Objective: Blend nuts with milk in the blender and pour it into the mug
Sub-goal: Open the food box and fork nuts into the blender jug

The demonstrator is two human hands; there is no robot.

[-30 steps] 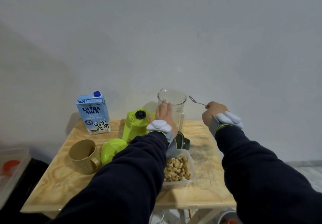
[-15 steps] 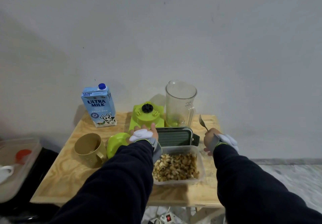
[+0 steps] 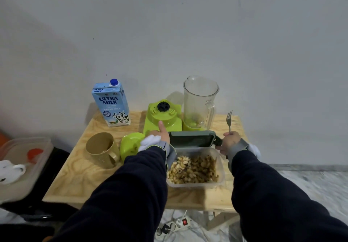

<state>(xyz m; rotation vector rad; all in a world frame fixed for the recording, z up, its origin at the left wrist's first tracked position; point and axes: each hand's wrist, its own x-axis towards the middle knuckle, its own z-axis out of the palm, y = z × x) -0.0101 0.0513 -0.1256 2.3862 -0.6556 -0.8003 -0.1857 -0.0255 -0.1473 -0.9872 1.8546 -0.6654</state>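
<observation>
On the pale plywood table (image 3: 75, 181): 1 blue-and-white "Ultra Milk" carton (image 3: 111, 103) w/ blue cap, far left; 1 lime-green plastic blender base (image 3: 162, 116) w/ black coupling on top, far centre; 1 clear plastic blender jug (image 3: 199, 102) w/ handle, just right of the base, standing upright on the table, not on the base. 1 tan plastic mug (image 3: 102, 152) near left, handle facing near-right; 1 lime-green round blender lid (image 3: 130, 144) just right of it. 1 clear rectangular plastic tub of pale brown nuts (image 3: 194, 167) near centre, and 1 grey-green tub lid (image 3: 192, 139) lying flat just behind it.

Left hand (image 3: 160, 135): index finger stretched out, tip touching the near face of the blender base; other fingers hidden behind the wrist device, so can't tell how far they curl. It holds nothing visible.

Right hand (image 3: 228, 142): fist closed round the handle of 1 silver metal fork (image 3: 229, 120), tines straight up, at the lid's right end.

Jug looks nearly empty, prob. a few bits low inside near the green bottom collar – too blurry to be sure. Nuts fill the tub in a loose layer.

Off the table, left: 1 translucent storage box (image 3: 22, 159) w/ sth orange inside. On the floor under the table: 1 white power strip (image 3: 178, 223) w/ red switch.
</observation>
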